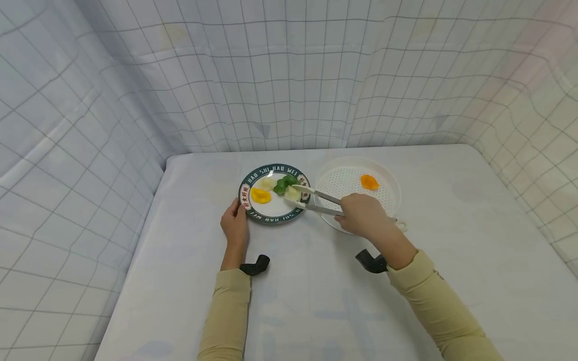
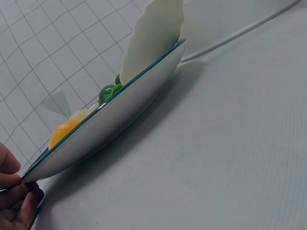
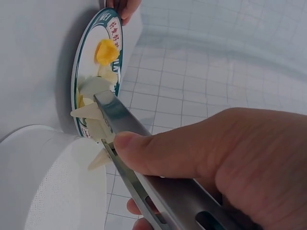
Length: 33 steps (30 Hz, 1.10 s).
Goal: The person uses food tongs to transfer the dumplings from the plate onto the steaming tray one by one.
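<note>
My left hand point(image 1: 235, 223) pinches the near-left rim of a round plate point(image 1: 273, 219), white with a dark green lettered border. On the plate lie a yellow piece point(image 1: 261, 195), a pale piece point(image 1: 268, 183), shiny green pieces point(image 1: 285, 184) like bell pepper, and another pale piece point(image 1: 292, 194). My right hand point(image 1: 363, 215) grips metal tongs point(image 1: 327, 204) with pale tips. Those tips reach over the plate's right side, around the second pale piece; whether they squeeze it I cannot tell. In the right wrist view, the thumb point(image 3: 158, 153) presses along the tongs' upper arm.
Just right of the plate stands a round white perforated basket point(image 1: 394, 188), partly under the tongs and right hand. An orange piece point(image 1: 369, 182) lies inside it. A white cloth covers the table point(image 1: 298, 291), and gridded white curtains point(image 1: 289, 75) hang behind and at both sides.
</note>
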Each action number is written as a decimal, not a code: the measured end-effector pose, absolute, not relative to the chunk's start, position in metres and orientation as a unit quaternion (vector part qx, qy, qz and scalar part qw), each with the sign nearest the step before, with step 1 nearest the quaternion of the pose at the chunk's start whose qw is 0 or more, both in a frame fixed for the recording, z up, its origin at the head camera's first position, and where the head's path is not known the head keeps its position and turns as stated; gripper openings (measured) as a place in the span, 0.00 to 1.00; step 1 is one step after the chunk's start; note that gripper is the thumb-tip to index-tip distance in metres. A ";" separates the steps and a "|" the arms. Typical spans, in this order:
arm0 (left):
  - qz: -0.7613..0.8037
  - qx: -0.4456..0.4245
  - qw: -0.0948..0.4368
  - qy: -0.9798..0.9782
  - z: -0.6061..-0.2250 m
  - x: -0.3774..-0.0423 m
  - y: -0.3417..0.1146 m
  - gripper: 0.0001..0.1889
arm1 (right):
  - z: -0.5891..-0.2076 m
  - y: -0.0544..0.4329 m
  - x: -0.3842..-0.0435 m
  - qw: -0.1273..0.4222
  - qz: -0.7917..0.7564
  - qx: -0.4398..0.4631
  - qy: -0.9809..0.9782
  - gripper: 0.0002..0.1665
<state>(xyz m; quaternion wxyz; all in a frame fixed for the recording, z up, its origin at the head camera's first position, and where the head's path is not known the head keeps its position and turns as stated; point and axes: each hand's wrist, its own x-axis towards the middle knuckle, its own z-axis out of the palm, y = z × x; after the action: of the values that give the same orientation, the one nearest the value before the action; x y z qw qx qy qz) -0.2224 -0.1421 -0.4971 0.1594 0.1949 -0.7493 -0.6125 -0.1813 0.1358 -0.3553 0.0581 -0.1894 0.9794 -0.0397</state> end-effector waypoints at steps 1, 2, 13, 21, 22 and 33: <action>-0.613 0.195 0.160 -0.749 -0.497 -0.222 -0.142 0.22 | -0.356 0.136 -0.181 0.058 -0.040 -0.189 0.979 0.14; -0.613 0.195 0.161 -0.749 -0.497 -0.222 -0.142 0.22 | -0.357 0.136 -0.181 0.059 -0.041 -0.188 0.979 0.14; -0.616 0.188 0.166 -0.747 -0.498 -0.223 -0.142 0.22 | -0.363 0.141 -0.182 0.065 -0.046 -0.183 0.980 0.15; -0.618 0.186 0.165 -0.746 -0.496 -0.224 -0.142 0.22 | -0.361 0.148 -0.181 0.069 -0.064 -0.186 0.978 0.16; -0.618 0.186 0.165 -0.745 -0.496 -0.224 -0.142 0.22 | -0.361 0.149 -0.181 0.066 -0.065 -0.186 0.978 0.17; -0.622 0.188 0.160 -0.743 -0.495 -0.221 -0.142 0.22 | -0.354 0.166 -0.179 0.033 -0.111 -0.190 0.975 0.15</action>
<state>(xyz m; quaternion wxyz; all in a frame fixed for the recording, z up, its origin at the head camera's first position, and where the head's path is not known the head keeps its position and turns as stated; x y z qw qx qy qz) -0.2213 -0.1416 -0.4953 0.1597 0.1883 -0.7435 -0.6215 -0.1789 0.1663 -0.3538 0.0335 -0.1896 0.9750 -0.1110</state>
